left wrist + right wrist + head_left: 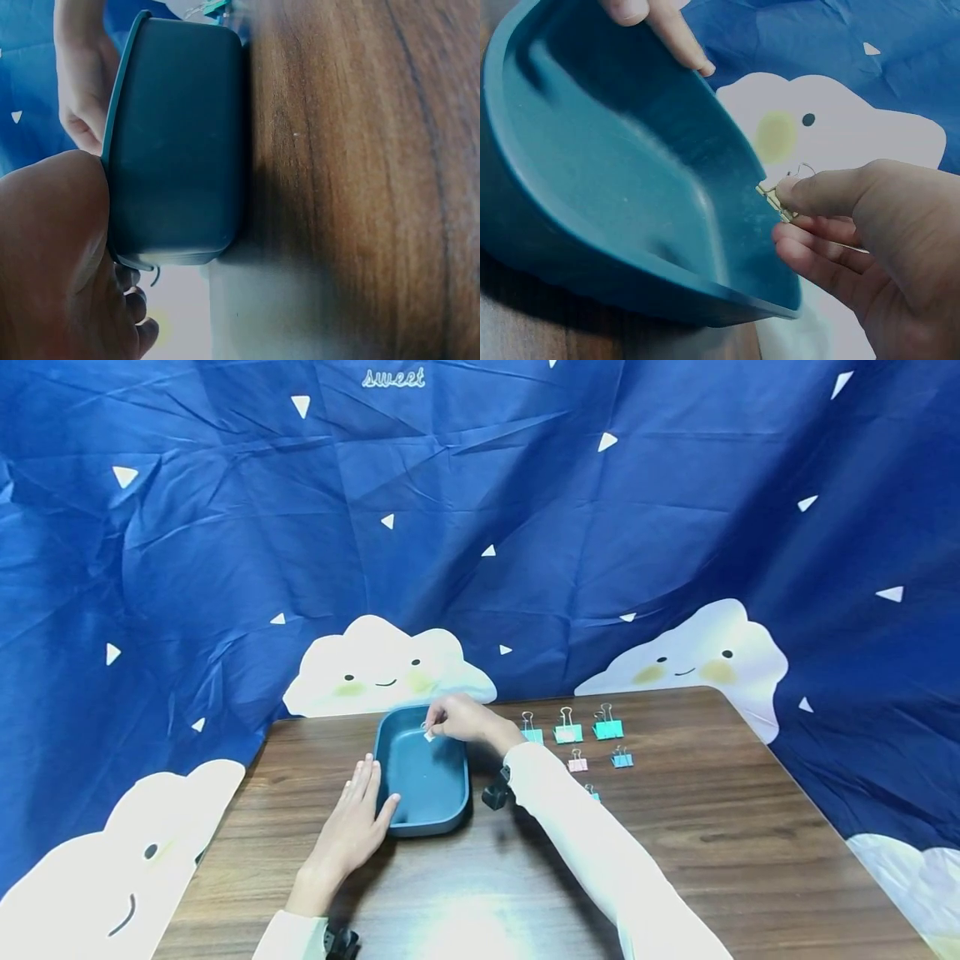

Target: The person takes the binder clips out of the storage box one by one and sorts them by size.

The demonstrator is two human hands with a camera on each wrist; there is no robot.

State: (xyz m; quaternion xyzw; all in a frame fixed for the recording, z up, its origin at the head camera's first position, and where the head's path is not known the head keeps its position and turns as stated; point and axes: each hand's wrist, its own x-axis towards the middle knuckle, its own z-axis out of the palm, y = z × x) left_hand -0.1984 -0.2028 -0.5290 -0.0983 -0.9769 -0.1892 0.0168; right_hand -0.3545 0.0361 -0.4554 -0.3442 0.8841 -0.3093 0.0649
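Note:
A deep teal tray (423, 785) stands on the wooden table, left of the middle in the head view. My left hand (356, 822) rests along its left rim, fingers straight and the thumb at the near left corner. Over the tray's far part, my right hand (471, 720) pinches a small pale binder clip (776, 204) between thumb and fingers. In the right wrist view the clip's wire handle shows above the thumb, and its pale yellowish body is close to the tray wall. The left wrist view shows the tray's outer side (176, 142) near the left thumb.
Right of the tray lie several binder clips: larger green ones (608, 728) at the back, then a small pink clip (577, 765) and a small blue clip (622, 761). Another small blue clip (592, 795) is partly hidden by the right sleeve. A blue curtain (480, 527) hangs behind the table.

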